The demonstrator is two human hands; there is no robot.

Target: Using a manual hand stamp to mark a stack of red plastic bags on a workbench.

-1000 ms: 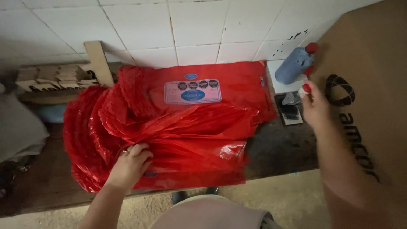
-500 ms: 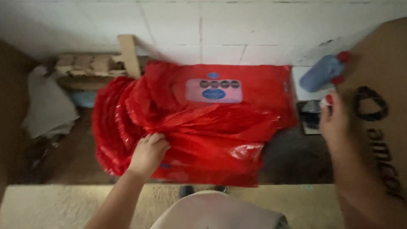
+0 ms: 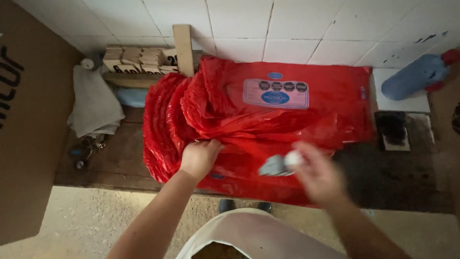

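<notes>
— Down at the bench edge, closest to us, the left hand (image 3: 200, 158) is curled over the front of the stack of red bags (image 3: 268, 124), fingers closed on a few folded layers and pinching them up.

— And the right hand (image 3: 318, 175)?

— Blurred, hanging over the front right of the stack. It holds a small grey and white stamp (image 3: 281, 164) between fingers and thumb, closed on it as far as the blur lets me judge.

— So where does the work stand?

— Early to middle, I'd say. A thick fan of bags is flipped over to the left and bunched, which looks like the handled part. The flat pile beneath, with its pale label (image 3: 276, 93) facing up, looks untouched. The stamp isn't touching plastic yet.

— Anything beyond the bags?

— To the right on the wooden bench (image 3: 383, 172), a dark ink pad (image 3: 394, 130) sits apart from the stack. Behind it a blue bottle (image 3: 417, 76) with a red cap lies on a white block. Far left, a grey cloth (image 3: 93, 105) and a row of wooden tags (image 3: 139, 58) sit against the tiled wall (image 3: 287, 24).
</notes>
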